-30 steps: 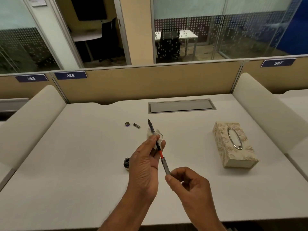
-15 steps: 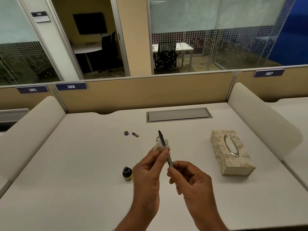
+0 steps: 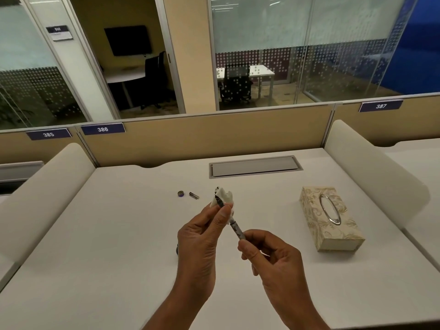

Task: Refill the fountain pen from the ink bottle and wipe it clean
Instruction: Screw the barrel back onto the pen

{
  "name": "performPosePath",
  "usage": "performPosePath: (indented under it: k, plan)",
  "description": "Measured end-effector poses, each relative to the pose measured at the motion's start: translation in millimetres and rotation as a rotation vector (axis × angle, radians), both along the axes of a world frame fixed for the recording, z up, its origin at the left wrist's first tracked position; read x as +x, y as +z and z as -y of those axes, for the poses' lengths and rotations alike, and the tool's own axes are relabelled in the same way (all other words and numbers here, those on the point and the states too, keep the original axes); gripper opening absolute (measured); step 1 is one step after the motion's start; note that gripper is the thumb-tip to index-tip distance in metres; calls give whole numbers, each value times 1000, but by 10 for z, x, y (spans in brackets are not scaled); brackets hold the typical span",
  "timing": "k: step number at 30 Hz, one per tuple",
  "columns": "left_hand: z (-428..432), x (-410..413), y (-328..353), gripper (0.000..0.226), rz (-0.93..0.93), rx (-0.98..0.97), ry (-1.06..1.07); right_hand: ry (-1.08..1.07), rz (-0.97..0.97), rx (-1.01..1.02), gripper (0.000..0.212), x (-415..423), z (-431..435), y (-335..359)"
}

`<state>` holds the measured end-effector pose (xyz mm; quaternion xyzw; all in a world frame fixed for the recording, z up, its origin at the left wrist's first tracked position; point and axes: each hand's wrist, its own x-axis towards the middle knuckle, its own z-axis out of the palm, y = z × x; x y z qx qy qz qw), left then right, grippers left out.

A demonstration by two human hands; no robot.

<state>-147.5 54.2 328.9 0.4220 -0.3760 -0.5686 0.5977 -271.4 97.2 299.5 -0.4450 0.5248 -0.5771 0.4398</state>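
My right hand (image 3: 271, 256) pinches the rear end of the fountain pen (image 3: 237, 229), which points up and away to the left. Around the pen's nib end my left hand (image 3: 202, 236) presses a small white tissue (image 3: 223, 197) between thumb and fingers; the dark nib shows against the tissue. The ink bottle (image 3: 177, 249) stands on the desk behind my left hand, with only a dark sliver visible. Its small round cap (image 3: 181, 193) and a short dark pen part (image 3: 194, 195) lie farther back on the white desk (image 3: 119, 234).
A patterned tissue box (image 3: 331, 217) with an oval metal opening sits to the right. A grey cable hatch (image 3: 254, 166) is set into the desk's back edge. Cushioned dividers flank both sides, and a beige partition closes the back.
The tissue has slid up the pen to cover the nib end, and the red section is now hidden. My left hand now hides most of the ink bottle. The camera tilted upward.
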Motion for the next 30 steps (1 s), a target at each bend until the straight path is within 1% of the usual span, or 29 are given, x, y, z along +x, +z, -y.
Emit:
performPosePath:
  k: [4, 7, 10, 12, 15, 18, 22, 23, 26, 28, 29, 30]
  plan:
    - [-21, 11, 11, 26, -53, 27, -34, -30, -67, -37, 18, 21, -9, -9]
    - [-32, 13, 7, 33, -110, 37, -58, -66, -145, -87, 16, 39, -17, -23]
    - [-36, 26, -8, 41, -162, 58, -51, -122, -165, -126, 18, 56, -14, -30]
    - [-38, 32, -19, 42, -220, 80, -51, -142, -171, -147, 15, 70, -1, -19]
    - [-38, 43, -32, 40, -293, 111, -47, -146, -169, -171, 5, 87, 27, 11]
    - [-42, 58, -43, 40, -331, 127, -37, -109, -121, -159, 9, 111, 39, 24]
    - [-55, 65, -63, 39, -351, 141, -24, -48, 19, -60, 10, 133, 60, -2]
    - [-60, 67, -69, 40, -360, 149, -20, -50, 24, -51, 10, 139, 64, -10]
    - [-74, 77, -80, 40, -380, 166, -17, -92, -71, -71, 11, 147, 60, -26]
    - [-75, 86, -85, 41, -375, 166, -20, -94, -79, -91, 5, 156, 56, -13]
    - [-72, 91, -89, 42, -373, 165, -20, -83, -77, -99, 7, 156, 59, -15]
    - [-68, 95, -93, 42, -372, 166, -18, -73, -74, -94, 14, 154, 60, -11]
